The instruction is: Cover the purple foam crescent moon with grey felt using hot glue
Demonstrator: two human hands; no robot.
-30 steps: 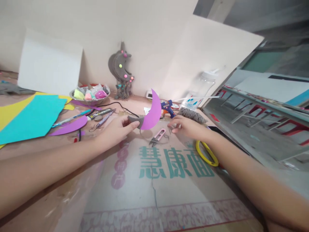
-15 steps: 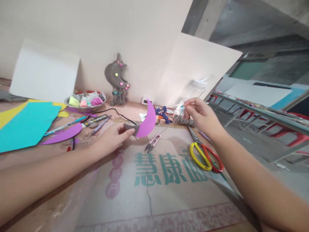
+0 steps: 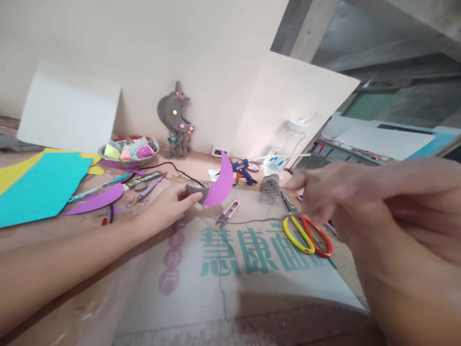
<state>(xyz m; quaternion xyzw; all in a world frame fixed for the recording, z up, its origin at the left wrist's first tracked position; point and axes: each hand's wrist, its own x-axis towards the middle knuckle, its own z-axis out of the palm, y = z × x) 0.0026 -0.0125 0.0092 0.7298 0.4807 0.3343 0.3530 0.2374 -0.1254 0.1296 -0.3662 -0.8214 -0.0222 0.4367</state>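
My left hand (image 3: 169, 207) pinches the grey yarn-wrapped tip of a purple crescent-shaped foam cutout (image 3: 219, 185), standing it on edge at mid-table. My right hand (image 3: 363, 202), raised near the camera and blurred, has its fingers closed on a thin grey strand of yarn (image 3: 252, 221) running left toward the crescent's tip. To wrap cleanly, I judge the strand should be kept taut and each turn laid snug against the last, with the left fingers pinning the end.

Directly under the strand lie small pink thread snips (image 3: 227, 213) and yellow-and-red-handled scissors (image 3: 306, 233), which could snag it. Farther off sit a loose grey yarn bundle (image 3: 269, 186), a blue hot-glue gun (image 3: 242, 170) and a clear plastic bottle (image 3: 284, 146). At far left lie a teal foam sheet (image 3: 39, 187) and a metal bowl of coloured clay packets (image 3: 127, 150).
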